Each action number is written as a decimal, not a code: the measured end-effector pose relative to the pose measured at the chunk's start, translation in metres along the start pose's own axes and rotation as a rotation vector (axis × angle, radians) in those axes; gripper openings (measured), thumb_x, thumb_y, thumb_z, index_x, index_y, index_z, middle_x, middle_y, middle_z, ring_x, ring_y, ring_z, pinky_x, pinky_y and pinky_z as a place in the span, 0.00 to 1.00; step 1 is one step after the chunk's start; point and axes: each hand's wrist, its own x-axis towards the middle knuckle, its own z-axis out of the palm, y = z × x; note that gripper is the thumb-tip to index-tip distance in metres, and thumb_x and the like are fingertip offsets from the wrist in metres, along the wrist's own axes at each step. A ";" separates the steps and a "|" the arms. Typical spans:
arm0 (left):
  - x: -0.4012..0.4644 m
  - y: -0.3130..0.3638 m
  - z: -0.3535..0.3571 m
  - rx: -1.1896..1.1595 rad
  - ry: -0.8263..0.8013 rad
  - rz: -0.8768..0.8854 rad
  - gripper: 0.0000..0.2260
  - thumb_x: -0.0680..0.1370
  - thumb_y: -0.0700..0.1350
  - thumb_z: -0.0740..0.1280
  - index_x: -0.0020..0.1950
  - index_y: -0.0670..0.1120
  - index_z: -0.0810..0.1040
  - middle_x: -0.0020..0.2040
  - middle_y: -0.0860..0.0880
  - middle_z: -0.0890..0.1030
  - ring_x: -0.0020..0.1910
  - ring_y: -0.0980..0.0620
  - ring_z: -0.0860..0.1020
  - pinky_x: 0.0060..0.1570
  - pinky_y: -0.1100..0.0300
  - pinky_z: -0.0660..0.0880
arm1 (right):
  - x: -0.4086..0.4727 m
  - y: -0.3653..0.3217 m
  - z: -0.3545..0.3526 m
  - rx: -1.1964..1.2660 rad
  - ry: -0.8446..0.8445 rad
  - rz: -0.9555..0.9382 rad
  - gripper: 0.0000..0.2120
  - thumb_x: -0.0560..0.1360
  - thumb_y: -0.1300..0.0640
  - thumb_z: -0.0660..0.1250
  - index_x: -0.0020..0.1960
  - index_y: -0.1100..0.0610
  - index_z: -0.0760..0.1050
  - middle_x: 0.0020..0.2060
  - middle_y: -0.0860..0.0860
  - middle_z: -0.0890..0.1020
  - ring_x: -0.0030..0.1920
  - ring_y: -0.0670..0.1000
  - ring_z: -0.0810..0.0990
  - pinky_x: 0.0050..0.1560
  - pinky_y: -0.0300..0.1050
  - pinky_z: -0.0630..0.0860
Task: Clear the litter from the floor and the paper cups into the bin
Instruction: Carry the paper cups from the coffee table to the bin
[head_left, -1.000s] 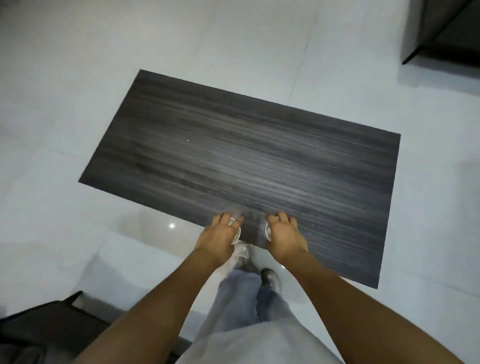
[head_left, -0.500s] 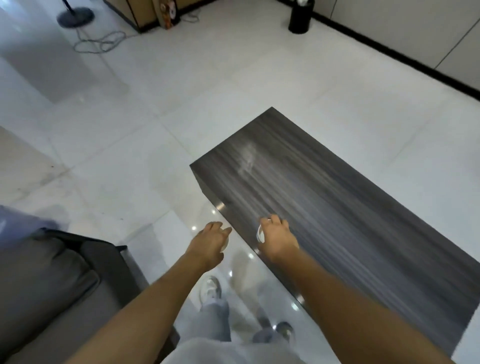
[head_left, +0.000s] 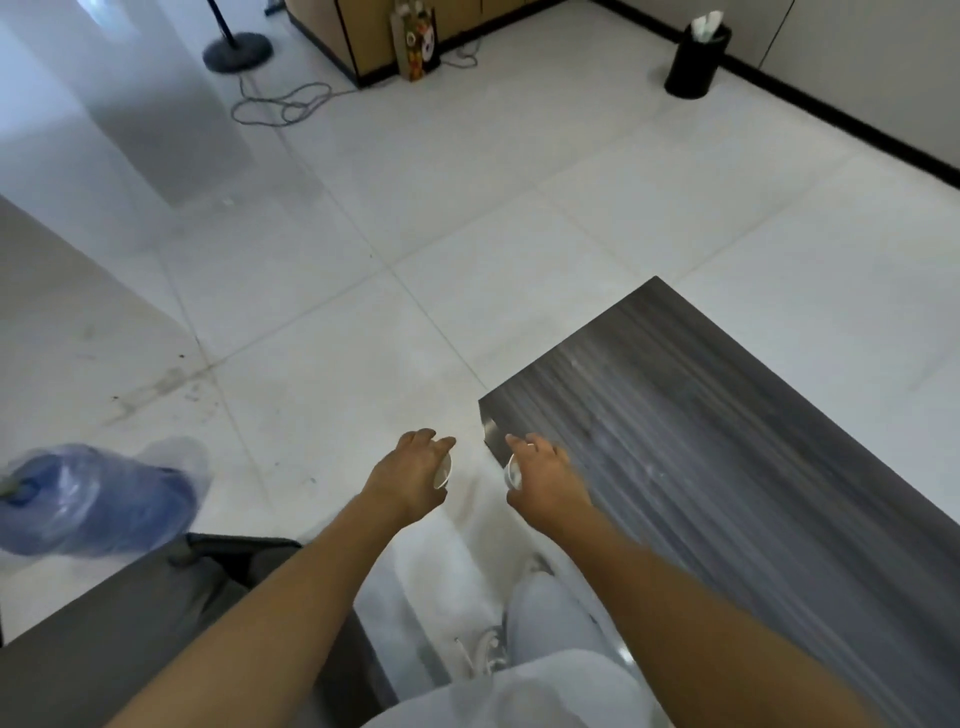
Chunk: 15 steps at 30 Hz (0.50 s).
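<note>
My left hand (head_left: 410, 473) grips a white paper cup (head_left: 443, 474), of which only the rim side shows under the fingers. My right hand (head_left: 543, 478) grips a second white paper cup (head_left: 513, 472) in the same way. Both hands are held out in front of me, just left of the near corner of the dark wooden table (head_left: 727, 441). A black bin (head_left: 696, 60) with white paper sticking out of it stands far off at the back right, by the wall.
A blue water bottle (head_left: 98, 499) lies on the floor at the left. A dark grey sofa (head_left: 119, 639) fills the lower left. A fan stand (head_left: 236, 49), a loose cable (head_left: 283, 104) and a wooden cabinet (head_left: 363, 36) are at the back.
The view has swung left, away from the table top toward the open floor and the bin. Both hands have come off the table edge, each still holding its cup.
</note>
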 end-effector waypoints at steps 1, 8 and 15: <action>0.015 -0.007 -0.009 -0.006 0.001 0.003 0.28 0.77 0.48 0.66 0.75 0.51 0.60 0.74 0.48 0.60 0.74 0.49 0.57 0.63 0.53 0.69 | 0.017 -0.004 -0.008 -0.009 -0.002 0.000 0.34 0.76 0.57 0.66 0.77 0.51 0.55 0.74 0.52 0.59 0.72 0.57 0.59 0.66 0.52 0.68; 0.147 -0.046 -0.080 -0.033 0.027 0.008 0.29 0.77 0.49 0.66 0.75 0.51 0.60 0.74 0.48 0.61 0.74 0.49 0.57 0.64 0.52 0.70 | 0.156 -0.026 -0.079 -0.063 0.037 -0.014 0.31 0.77 0.56 0.64 0.76 0.51 0.57 0.72 0.53 0.61 0.70 0.57 0.61 0.62 0.51 0.71; 0.255 -0.085 -0.153 -0.060 -0.005 0.002 0.28 0.77 0.51 0.66 0.75 0.53 0.60 0.74 0.50 0.60 0.74 0.51 0.57 0.65 0.53 0.70 | 0.266 -0.058 -0.146 -0.156 -0.003 -0.019 0.32 0.77 0.61 0.63 0.77 0.52 0.55 0.72 0.53 0.61 0.68 0.56 0.62 0.59 0.49 0.72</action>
